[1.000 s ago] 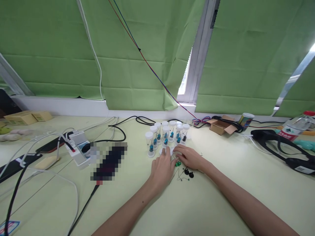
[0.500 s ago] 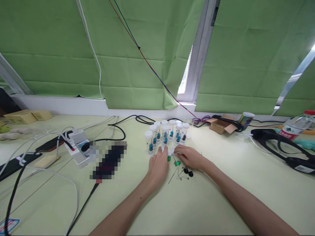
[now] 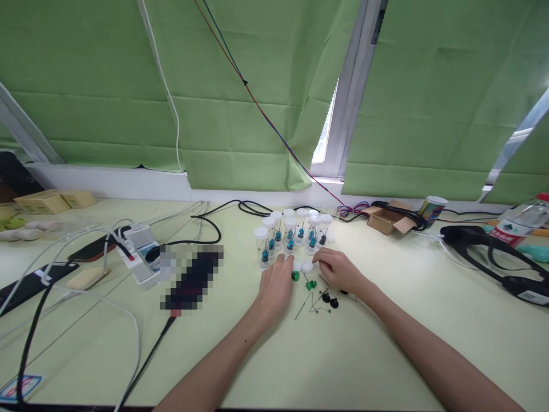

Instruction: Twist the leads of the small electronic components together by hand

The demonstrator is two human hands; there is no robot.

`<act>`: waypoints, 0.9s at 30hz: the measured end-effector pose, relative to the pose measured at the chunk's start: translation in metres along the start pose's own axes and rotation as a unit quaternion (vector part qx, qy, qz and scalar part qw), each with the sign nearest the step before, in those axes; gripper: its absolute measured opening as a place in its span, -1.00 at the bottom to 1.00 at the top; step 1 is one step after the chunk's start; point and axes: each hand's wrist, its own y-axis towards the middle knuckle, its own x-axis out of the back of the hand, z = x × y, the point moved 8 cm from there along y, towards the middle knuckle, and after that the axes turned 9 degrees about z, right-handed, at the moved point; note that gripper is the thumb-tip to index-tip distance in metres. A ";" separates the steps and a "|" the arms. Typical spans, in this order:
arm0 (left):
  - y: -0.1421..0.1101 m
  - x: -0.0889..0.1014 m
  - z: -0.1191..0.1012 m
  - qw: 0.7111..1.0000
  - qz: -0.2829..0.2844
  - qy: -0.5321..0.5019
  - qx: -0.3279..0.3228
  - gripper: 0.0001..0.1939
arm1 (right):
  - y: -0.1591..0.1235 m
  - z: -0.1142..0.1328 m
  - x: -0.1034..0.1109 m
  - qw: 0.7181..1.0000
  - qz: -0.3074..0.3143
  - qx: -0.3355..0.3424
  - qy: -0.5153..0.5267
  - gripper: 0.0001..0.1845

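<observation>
My left hand (image 3: 277,282) lies with bent fingers in front of a group of clear vials (image 3: 265,254) with white caps and teal parts inside. Its fingertips point away from me, and what they close on is hidden. Beside it is a small green piece (image 3: 295,276) with something white just behind. My right hand (image 3: 338,271) is curled, fingertips right by a loose white cap (image 3: 307,267); I cannot make out what it holds. Between the hands lie another green piece (image 3: 311,285), thin metal wires (image 3: 303,305) and two black round parts (image 3: 334,303).
Left stands a white power strip (image 3: 143,260) with cables, near a blurred dark device (image 3: 195,280). A small cardboard box (image 3: 386,220), a can (image 3: 432,210), black goggle-like gear (image 3: 472,246) and a bottle (image 3: 521,220) stand right. Green blinds (image 3: 240,126) hang behind.
My right hand has moved a little to the right, leaving the white cap more exposed. My left hand stays nearly in place. The whole view has shifted slightly.
</observation>
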 end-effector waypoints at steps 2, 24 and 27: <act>0.000 -0.003 -0.003 1.000 0.003 0.004 -0.019 -0.53 | 0.000 -0.001 0.001 1.000 -0.005 -0.003 0.000 -0.67; 0.002 0.005 -0.007 0.998 -0.049 0.012 -0.025 -0.67 | -0.003 -0.004 0.004 1.000 -0.003 -0.008 0.008 -0.66; 0.001 0.007 -0.007 0.998 -0.060 -0.004 -0.025 -0.73 | -0.003 0.003 0.003 1.000 0.009 0.013 0.017 -0.63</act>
